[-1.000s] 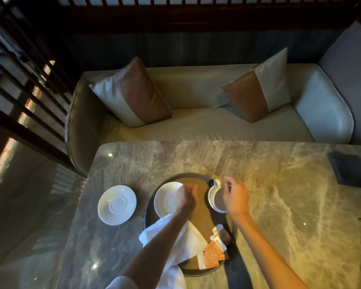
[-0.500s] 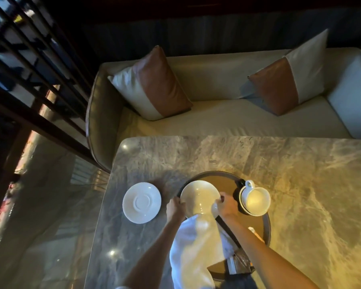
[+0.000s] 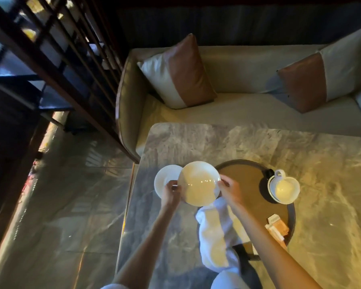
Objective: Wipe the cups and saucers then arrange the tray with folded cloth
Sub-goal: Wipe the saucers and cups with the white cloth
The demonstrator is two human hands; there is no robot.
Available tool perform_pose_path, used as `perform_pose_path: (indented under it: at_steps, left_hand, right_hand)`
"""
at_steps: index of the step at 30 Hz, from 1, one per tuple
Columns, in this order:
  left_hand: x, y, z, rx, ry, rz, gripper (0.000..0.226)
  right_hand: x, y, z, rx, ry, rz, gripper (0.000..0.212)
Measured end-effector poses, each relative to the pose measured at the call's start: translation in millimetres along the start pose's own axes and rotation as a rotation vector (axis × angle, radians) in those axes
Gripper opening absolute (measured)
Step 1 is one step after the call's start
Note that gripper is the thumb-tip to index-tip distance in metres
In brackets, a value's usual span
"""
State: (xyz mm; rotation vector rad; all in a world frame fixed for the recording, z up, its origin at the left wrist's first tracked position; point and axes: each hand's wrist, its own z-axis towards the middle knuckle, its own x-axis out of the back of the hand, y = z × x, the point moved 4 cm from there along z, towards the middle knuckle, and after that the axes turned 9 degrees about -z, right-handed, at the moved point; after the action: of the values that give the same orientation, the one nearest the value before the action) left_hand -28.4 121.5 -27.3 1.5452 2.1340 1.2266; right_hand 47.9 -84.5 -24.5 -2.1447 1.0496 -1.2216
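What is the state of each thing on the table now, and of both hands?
Raised saucer: held up, gripped at both sides.
Left hand: grips its left rim.
Right hand: grips its right rim.
Second saucer: flat on the table, partly hidden.
Cup: on the tray, untouched, looks empty.
White cloth: unfolded, hanging below right hand.

1. Two saucers: left saucer (image 3: 164, 180), right saucer (image 3: 198, 182).
2. One cup (image 3: 284, 189).
3. One tray (image 3: 248, 180).
4. One white cloth (image 3: 215, 236).
5. Two cushions: left cushion (image 3: 179, 74), right cushion (image 3: 321, 69).
6. Sachets (image 3: 276, 228): number unclear.
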Motion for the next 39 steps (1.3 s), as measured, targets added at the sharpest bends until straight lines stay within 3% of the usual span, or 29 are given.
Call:
perform_pose_path:
  at_steps: [6, 12, 21, 39]
  left_hand:
    - [88, -76, -24, 0.107, 0.051, 0.057, 0.028]
    - [117, -126, -41, 0.177, 0.058, 0.063, 0.031]
    - [121, -144, -47, 0.164, -0.035, 0.076, 0.028]
    - [120, -147, -55, 0.158, -0.095, 0.192, 0.023]
  right_hand:
    - [-81, 27, -71, -0.107, -0.145, -0.001, 0.029]
    - [-121, 52, -112, -0.174, -0.160, -0.097, 0.026]
    - [-134, 69, -133, -0.304, -0.092, -0.097, 0.025]
    - [-128, 67, -147, -0.300, -0.083, -0.130, 0.028]
